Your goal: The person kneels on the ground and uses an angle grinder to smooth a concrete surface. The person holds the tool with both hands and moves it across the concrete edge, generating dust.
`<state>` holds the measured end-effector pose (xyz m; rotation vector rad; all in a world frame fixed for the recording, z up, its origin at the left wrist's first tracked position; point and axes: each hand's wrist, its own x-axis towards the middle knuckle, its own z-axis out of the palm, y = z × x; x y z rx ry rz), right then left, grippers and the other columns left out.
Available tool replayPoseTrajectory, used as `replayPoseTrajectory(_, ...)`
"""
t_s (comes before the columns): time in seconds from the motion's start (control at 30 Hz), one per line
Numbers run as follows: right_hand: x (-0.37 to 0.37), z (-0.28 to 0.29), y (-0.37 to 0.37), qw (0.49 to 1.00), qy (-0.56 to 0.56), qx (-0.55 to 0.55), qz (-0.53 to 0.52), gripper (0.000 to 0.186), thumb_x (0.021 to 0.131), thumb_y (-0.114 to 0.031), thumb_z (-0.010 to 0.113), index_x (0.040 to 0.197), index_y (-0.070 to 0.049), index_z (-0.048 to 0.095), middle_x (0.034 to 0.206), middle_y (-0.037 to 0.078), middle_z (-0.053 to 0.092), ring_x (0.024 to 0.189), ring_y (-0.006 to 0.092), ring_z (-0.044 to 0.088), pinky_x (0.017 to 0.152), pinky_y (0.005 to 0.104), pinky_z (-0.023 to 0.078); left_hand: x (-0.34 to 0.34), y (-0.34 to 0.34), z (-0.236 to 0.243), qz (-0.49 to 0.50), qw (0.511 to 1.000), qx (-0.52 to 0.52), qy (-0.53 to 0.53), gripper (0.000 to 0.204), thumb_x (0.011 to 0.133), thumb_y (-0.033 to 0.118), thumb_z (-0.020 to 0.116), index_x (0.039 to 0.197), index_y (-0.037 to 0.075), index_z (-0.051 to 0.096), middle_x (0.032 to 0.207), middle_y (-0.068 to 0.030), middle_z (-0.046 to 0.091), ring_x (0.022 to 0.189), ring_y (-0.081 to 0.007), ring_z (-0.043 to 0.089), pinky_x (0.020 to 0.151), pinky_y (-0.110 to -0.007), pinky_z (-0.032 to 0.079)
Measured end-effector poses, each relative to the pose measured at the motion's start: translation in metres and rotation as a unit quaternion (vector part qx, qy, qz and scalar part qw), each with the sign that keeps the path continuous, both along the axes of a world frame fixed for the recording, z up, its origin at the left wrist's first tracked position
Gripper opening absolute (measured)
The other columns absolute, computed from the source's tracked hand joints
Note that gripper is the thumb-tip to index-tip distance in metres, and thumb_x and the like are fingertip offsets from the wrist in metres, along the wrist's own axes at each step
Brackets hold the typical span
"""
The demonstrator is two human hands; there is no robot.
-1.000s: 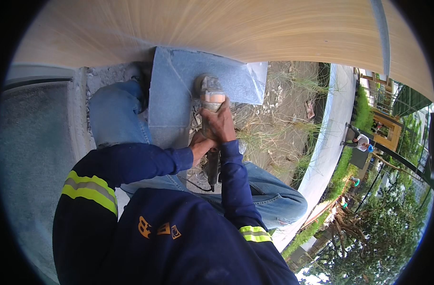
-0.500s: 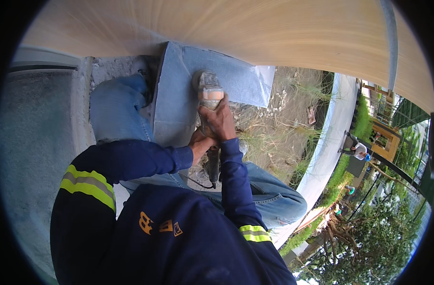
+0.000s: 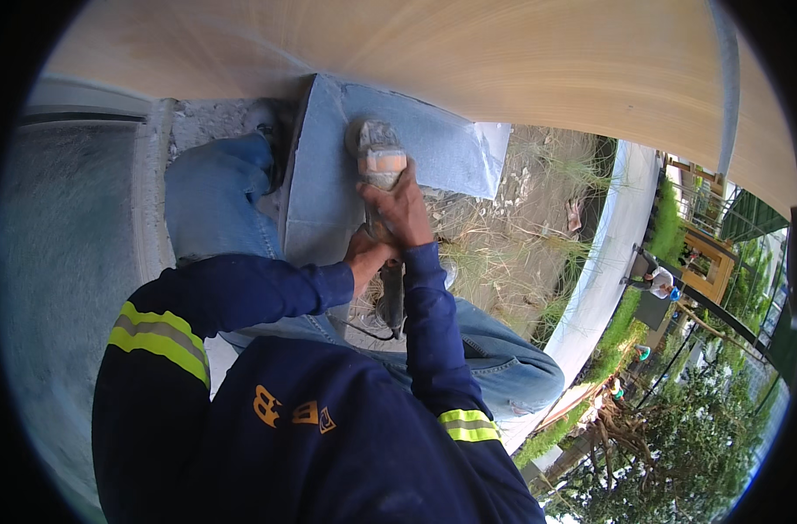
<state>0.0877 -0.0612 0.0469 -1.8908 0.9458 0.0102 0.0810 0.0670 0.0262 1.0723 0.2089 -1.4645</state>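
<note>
Both of my hands are wrapped round a dusty angle grinder (image 3: 382, 160) with an orange band near its head. My right hand (image 3: 400, 208) grips the body just behind that band. Lower down, my left hand (image 3: 367, 255) closes round the rear part, and the dark handle end (image 3: 392, 301) with its cord sticks out below. The grinder's head lies over a grey stone slab (image 3: 329, 175) coated in pale dust. The head hides its disc, so whether it touches the slab I cannot tell.
A tan wall (image 3: 398, 52) rises along the slab's far edge. My jeans-clad leg (image 3: 215, 196) is left of the slab, near a grey panel (image 3: 71, 262). Dry grass and rubble (image 3: 512, 236) lie to the right, beyond them a pale kerb (image 3: 604, 236). A person in a blue helmet (image 3: 660, 281) is farther off.
The grinder's head has shifted slightly left and away from me across the slab, with both hands still gripping it. The cord has moved a little.
</note>
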Motion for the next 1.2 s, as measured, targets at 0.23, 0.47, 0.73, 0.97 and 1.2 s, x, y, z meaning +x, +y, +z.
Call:
replayPoseTrajectory(0.23, 0.023, -0.006, -0.025, 0.999, 0.023, -0.006, -0.042, 0.071, 0.079, -0.024, 0.084, 0.131, 0.005, 0.044, 0.107, 0.017, 0.069, 0.091, 0.0228, 0.068, 0.079, 0.0357, 0.057, 0.028, -0.025, 0.000, -0.014, 1.000, -0.011, 0.023, 0.027, 0.078, 0.010, 0.075, 0.104, 0.008, 0.066, 0.094, -0.0027, 0.067, 0.085, -0.0144, 0.061, 0.076, -0.031, 0.047)
replayPoseTrajectory(0.47, 0.012, -0.001, 0.001, 1.000, -0.001, -0.003, 0.026, 0.076, 0.080, -0.026, 0.085, 0.135, 0.004, 0.042, 0.110, 0.019, 0.068, 0.094, 0.0242, 0.068, 0.080, 0.0367, 0.057, 0.010, 0.000, 0.009, 0.047, 0.999, 0.024, -0.014, 0.025, 0.073, 0.008, 0.076, 0.096, 0.001, 0.068, 0.089, -0.0075, 0.069, 0.084, -0.0172, 0.063, 0.073, -0.034, 0.048)
replayPoseTrajectory(0.73, 0.020, 0.007, -0.019, 0.997, 0.049, -0.025, -0.049, 0.077, 0.078, -0.025, 0.085, 0.135, 0.005, 0.043, 0.110, 0.021, 0.069, 0.096, 0.0264, 0.069, 0.082, 0.0377, 0.057, 0.025, -0.022, 0.002, 0.014, 1.000, -0.013, 0.017, 0.022, 0.075, 0.008, 0.075, 0.094, 0.001, 0.068, 0.093, -0.0078, 0.069, 0.085, -0.0181, 0.063, 0.075, -0.034, 0.048)
replayPoseTrajectory(0.97, 0.036, 0.001, -0.009, 0.999, 0.027, 0.010, -0.017, 0.075, 0.078, -0.026, 0.086, 0.133, 0.004, 0.045, 0.111, 0.020, 0.068, 0.099, 0.0256, 0.069, 0.085, 0.0371, 0.056, 0.025, -0.011, -0.017, 0.008, 1.000, -0.020, -0.015, 0.025, 0.080, 0.011, 0.074, 0.104, 0.007, 0.066, 0.096, -0.0037, 0.068, 0.087, -0.0154, 0.063, 0.077, -0.034, 0.048)
replayPoseTrajectory(1.2, 0.015, -0.007, -0.011, 0.999, 0.027, -0.021, -0.019, 0.075, 0.079, -0.027, 0.084, 0.133, 0.006, 0.043, 0.106, 0.018, 0.069, 0.094, 0.0229, 0.067, 0.082, 0.0356, 0.056, 0.018, -0.008, 0.006, 0.024, 1.000, -0.008, -0.002, 0.020, 0.081, 0.011, 0.074, 0.099, 0.008, 0.067, 0.089, -0.0029, 0.067, 0.082, -0.0151, 0.063, 0.075, -0.032, 0.049)
